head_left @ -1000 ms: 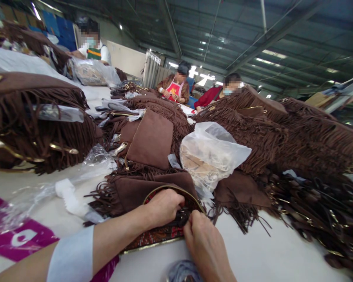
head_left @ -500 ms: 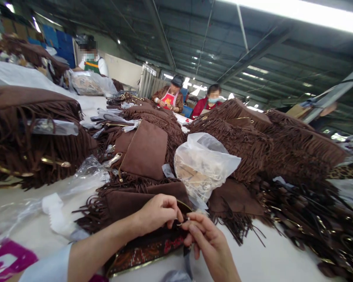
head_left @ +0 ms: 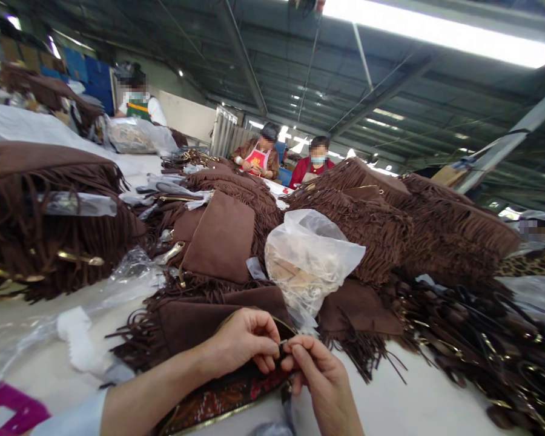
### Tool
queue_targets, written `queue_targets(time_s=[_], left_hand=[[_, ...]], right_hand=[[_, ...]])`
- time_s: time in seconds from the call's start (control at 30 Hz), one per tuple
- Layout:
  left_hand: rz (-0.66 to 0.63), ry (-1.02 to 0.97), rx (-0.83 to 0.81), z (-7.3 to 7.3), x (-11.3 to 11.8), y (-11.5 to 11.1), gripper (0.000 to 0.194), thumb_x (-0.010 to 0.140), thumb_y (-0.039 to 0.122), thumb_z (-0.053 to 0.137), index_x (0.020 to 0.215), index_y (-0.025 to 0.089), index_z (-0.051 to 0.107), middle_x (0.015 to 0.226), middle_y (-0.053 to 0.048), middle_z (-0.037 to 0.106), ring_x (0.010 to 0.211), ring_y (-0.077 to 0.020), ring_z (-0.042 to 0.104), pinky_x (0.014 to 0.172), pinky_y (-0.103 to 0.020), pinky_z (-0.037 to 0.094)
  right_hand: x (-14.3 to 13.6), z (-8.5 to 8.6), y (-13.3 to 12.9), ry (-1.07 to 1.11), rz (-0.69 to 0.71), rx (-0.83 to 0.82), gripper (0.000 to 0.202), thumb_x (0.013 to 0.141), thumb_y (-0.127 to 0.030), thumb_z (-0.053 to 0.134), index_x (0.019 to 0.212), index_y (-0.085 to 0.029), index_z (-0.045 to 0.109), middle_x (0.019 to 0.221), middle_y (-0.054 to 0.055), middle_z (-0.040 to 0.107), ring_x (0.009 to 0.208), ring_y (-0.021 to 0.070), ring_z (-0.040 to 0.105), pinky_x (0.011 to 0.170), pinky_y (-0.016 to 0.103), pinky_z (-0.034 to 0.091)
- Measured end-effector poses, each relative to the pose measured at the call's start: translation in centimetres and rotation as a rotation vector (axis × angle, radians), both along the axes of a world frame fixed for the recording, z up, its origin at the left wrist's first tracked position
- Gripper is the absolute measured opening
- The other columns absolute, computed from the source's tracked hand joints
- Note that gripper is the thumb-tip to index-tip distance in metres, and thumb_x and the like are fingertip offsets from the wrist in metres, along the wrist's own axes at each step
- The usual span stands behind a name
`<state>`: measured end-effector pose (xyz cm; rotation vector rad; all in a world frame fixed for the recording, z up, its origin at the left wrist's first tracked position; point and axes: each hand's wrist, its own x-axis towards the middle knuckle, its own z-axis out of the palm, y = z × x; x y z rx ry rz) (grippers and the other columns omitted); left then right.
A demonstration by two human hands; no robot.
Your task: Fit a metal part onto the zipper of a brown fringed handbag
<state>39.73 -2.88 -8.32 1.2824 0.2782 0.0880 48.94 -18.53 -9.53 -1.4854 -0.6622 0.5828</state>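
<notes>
A brown fringed bag (head_left: 186, 318) lies in front of me, its gold zip opening spread. Its patterned, embroidered panel (head_left: 222, 402) with a gold zip edge faces me. My left hand (head_left: 245, 342) reaches over the bag, thumb and fingers pinched at its right end; what they grip is mostly hidden. Close against it, my right hand (head_left: 320, 369) pinches a small shiny metal piece (head_left: 283, 342) between thumb and forefinger. The fingertips of both hands almost meet there. Below my right hand hangs a dark strap-like strip (head_left: 287, 402).
A clear bag of pale pieces (head_left: 311, 254) stands behind my hands. Stacked fringed bags (head_left: 363, 212) rise beyond it, and more (head_left: 49, 212) lie left. Dark straps with gold hardware (head_left: 472, 345) heap up at right. Several co-workers (head_left: 258, 158) are across the table.
My left fingers have tipped down into a closer pinch beside the right hand's fingertips. The small metal piece now shows between them. The view has shifted slightly.
</notes>
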Motion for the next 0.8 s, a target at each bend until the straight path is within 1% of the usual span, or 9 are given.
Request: queue_targets(time_s=[0.07, 0.17, 0.23, 0.3, 0.4, 0.53, 0.8], left_hand=[[0.013, -0.007, 0.084, 0.1, -0.1, -0.2, 0.02, 0.06, 0.028, 0.065, 0.072, 0.014, 0.061, 0.056, 0.001, 0.062, 0.048, -0.0115, 0.056, 0.048, -0.021, 0.047], [0.041, -0.033, 0.27, 0.5, -0.4, -0.3, 0.014, 0.066, 0.025, 0.057, 0.073, 0.014, 0.062, 0.058, 0.003, 0.059, 0.048, -0.0091, 0.049, 0.046, -0.019, 0.04], [0.053, -0.061, 0.378, 0.9, -0.7, -0.4, 0.011, 0.069, 0.021, 0.054, 0.073, 0.015, 0.062, 0.061, 0.004, 0.058, 0.053, -0.0087, 0.047, 0.049, -0.019, 0.036], [0.054, -0.082, 0.434, 1.1, -0.8, -0.5, 0.011, 0.07, 0.019, 0.053, 0.073, 0.014, 0.063, 0.064, 0.003, 0.06, 0.057, -0.0094, 0.048, 0.053, -0.019, 0.036], [0.052, -0.09, 0.441, 1.0, -0.7, -0.6, 0.012, 0.072, 0.021, 0.053, 0.074, 0.014, 0.063, 0.067, 0.001, 0.064, 0.06, -0.0111, 0.05, 0.055, -0.02, 0.036], [0.064, -0.082, 0.445, 0.7, -0.5, -0.6, 0.012, 0.071, 0.023, 0.053, 0.073, 0.014, 0.061, 0.066, 0.001, 0.062, 0.059, -0.0118, 0.049, 0.055, -0.021, 0.036], [0.061, -0.064, 0.436, 1.0, -0.5, -0.7, 0.01, 0.069, 0.021, 0.051, 0.071, 0.014, 0.059, 0.066, 0.001, 0.062, 0.058, -0.0107, 0.048, 0.053, -0.021, 0.034]], right_hand=[[-0.1, 0.0, 0.1, 0.019, -0.033, 0.013, 0.045, 0.074, -0.06, 0.076, 0.082, -0.016, 0.071, 0.065, 0.005, 0.069, 0.044, 0.0102, 0.054, 0.04, 0.017, 0.045], [-0.4, 0.1, 0.3, 0.029, -0.063, 0.014, 0.045, 0.072, -0.059, 0.078, 0.08, -0.016, 0.072, 0.066, 0.005, 0.07, 0.043, 0.009, 0.053, 0.039, 0.016, 0.043], [-0.5, 0.1, 0.4, 0.029, -0.069, 0.014, 0.044, 0.071, -0.058, 0.079, 0.08, -0.016, 0.073, 0.066, 0.004, 0.069, 0.042, 0.0084, 0.052, 0.039, 0.016, 0.042], [-0.6, 0.0, 0.4, 0.025, -0.068, 0.016, 0.043, 0.071, -0.057, 0.079, 0.081, -0.016, 0.074, 0.066, 0.004, 0.069, 0.041, 0.0084, 0.052, 0.039, 0.016, 0.042], [-0.6, -0.4, 0.4, 0.02, -0.059, 0.016, 0.04, 0.073, -0.056, 0.079, 0.081, -0.016, 0.075, 0.067, 0.004, 0.069, 0.043, 0.0082, 0.052, 0.04, 0.015, 0.042], [-0.5, -0.6, 0.3, 0.032, -0.069, 0.026, 0.039, 0.073, -0.055, 0.079, 0.081, -0.017, 0.075, 0.067, 0.004, 0.069, 0.044, 0.0084, 0.053, 0.041, 0.016, 0.043], [-0.6, -0.4, 0.6, 0.014, -0.091, 0.001, 0.043, 0.07, -0.057, 0.08, 0.08, -0.016, 0.075, 0.066, 0.003, 0.068, 0.042, 0.0091, 0.052, 0.04, 0.017, 0.043]])
